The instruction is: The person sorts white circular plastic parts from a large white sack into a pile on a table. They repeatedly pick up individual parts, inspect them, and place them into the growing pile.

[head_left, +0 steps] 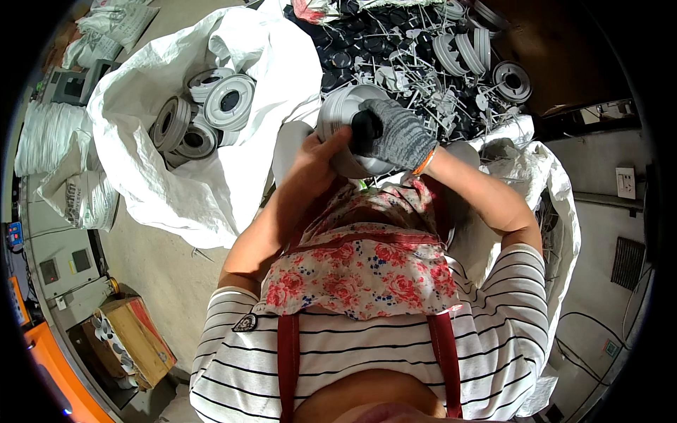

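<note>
Over my lap I hold a light grey, ridged round plastic part [340, 106] with both hands. My bare left hand [317, 161] is closed on its left side, thumb lying across the front. On the right, my right hand [400, 134], in a grey knit glove with an orange cuff, curls against the same part. A dark patch [365, 127] shows between the glove and my left thumb; whether it is a black cap or part of the glove I cannot tell. Just beyond my hands lies a heap of black round caps [345, 53] and thin grey plastic scraps [416, 77].
At left stands an open white woven sack [278, 49] holding several grey round parts [229, 101] with dark centres. More grey rings [462, 54] lie at the heap's far right. Another white sack [560, 190] is beside my right arm. A cardboard box [144, 338] sits at lower left.
</note>
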{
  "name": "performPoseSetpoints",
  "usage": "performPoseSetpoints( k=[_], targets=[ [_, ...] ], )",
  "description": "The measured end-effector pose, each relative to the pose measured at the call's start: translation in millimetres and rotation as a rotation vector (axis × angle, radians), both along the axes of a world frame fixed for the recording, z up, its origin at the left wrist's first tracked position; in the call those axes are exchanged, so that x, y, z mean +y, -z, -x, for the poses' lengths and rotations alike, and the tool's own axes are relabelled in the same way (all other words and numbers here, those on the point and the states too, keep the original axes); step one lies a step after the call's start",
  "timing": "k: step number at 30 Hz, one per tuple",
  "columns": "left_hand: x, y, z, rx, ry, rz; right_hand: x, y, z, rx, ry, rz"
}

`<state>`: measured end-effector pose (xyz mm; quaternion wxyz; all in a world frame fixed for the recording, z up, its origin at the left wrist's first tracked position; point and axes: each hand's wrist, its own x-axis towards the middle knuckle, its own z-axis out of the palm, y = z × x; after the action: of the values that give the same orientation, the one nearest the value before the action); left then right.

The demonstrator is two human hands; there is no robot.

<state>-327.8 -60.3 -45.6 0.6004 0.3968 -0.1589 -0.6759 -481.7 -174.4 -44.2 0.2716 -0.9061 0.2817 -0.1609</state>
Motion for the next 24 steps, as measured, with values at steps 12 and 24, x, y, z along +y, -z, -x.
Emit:
performPoseSetpoints(
  k=[12, 24],
  targets=[
    [2, 9, 17, -0.311, -0.091, 0.058, -22, 28, 6, 0.299, -0.053, -0.552],
    [-15, -11, -46, -1.208, -0.628, 0.123, -66, 80, 20, -0.052, -0.029, -0.665]
  ],
)
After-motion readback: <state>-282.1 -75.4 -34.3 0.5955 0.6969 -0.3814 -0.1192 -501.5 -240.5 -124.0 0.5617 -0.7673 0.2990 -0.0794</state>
